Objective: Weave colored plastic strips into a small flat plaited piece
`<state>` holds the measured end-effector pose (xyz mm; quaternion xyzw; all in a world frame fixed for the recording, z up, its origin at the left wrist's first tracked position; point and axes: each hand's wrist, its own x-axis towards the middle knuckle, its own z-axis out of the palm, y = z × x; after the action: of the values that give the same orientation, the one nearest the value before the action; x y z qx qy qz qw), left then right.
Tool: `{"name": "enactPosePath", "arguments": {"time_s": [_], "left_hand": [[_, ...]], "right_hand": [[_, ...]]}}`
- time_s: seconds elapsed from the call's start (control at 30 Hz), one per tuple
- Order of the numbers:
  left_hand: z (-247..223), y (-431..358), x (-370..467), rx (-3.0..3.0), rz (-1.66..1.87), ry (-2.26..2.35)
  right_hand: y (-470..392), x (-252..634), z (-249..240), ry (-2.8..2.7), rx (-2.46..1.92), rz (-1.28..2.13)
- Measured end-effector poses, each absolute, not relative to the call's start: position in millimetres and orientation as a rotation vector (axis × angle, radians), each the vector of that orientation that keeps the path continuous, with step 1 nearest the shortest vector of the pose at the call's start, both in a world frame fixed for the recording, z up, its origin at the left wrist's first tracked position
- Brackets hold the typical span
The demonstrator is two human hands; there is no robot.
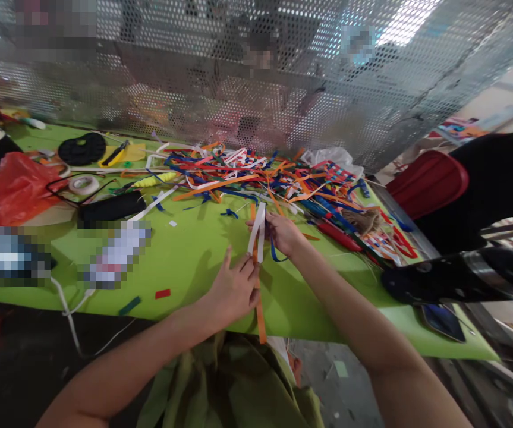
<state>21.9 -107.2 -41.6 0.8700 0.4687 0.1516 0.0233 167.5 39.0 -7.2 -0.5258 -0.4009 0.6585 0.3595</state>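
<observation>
Near the middle of the green table, my right hand [283, 233] is closed on the upper part of a folded white strip [261, 229]. My left hand [237, 286] pinches the strip's lower ends, its index finger raised. An orange strip [260, 315] runs down between my hands and hangs towards the table's front edge. Beside my right hand's fingers a blue strip [275, 252] curls downward. Just beyond my hands lies a tangled pile of colourful strips [238, 169].
The green table [185, 238] also bears an orange-red plastic bag [15, 184], a black case [112, 207], a tape roll [83, 184] and yellow-handled cutters [116, 154] at left. A perforated metal panel [171, 77] stands behind. A person's dark sleeve [497, 178] shows at right.
</observation>
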Motion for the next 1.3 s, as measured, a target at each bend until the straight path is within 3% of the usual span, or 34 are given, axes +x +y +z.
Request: {"name": "enactPosePath", "arguments": {"time_s": [0.23, 0.5, 1.17, 1.3], "left_hand": [[-42, -107, 22, 2.699, 0.458, 1.456], [-42, -108, 22, 2.73, 0.451, 1.474], [-38, -110, 20, 2.716, 0.464, 1.477], [-39, -110, 19, 2.7, 0.459, 1.475]], "right_hand": [[47, 177, -10, -1.365, -1.402, 1.883], [54, 192, 3, -2.156, -1.409, 1.669], [17, 207, 13, -2.367, -1.421, 1.532], [11, 205, 12, -2.497, -1.403, 1.301]]}}
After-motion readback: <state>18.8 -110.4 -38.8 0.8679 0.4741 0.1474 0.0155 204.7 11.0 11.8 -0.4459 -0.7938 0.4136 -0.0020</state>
